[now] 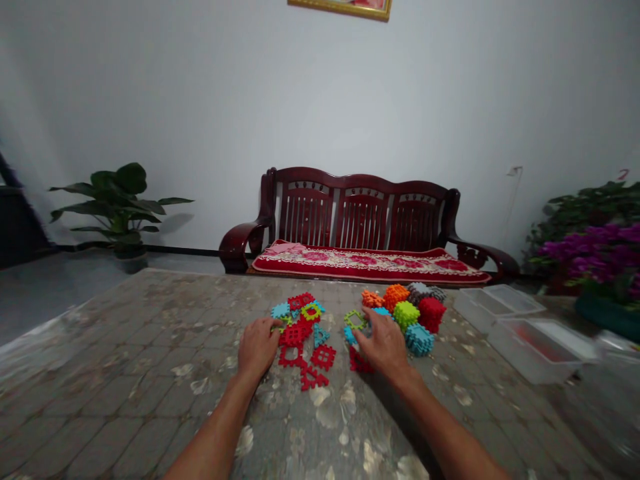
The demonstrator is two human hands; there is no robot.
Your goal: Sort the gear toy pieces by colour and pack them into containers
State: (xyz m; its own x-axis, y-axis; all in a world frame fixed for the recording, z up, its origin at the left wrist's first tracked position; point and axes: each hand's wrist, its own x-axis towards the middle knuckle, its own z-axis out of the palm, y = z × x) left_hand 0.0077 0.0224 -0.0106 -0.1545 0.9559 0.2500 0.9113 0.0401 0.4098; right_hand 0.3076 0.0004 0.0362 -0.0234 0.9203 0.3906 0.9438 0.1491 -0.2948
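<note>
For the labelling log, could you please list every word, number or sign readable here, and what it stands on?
None can be read. The toy pieces, plastic boxes and framed picture show no text; a red mark on the wall is too blurred.

notched tiles [323, 357] | red, teal, green | flat, scattered loose | built cubes [413, 313] | multicoloured, clustered just right of tiles
</note>
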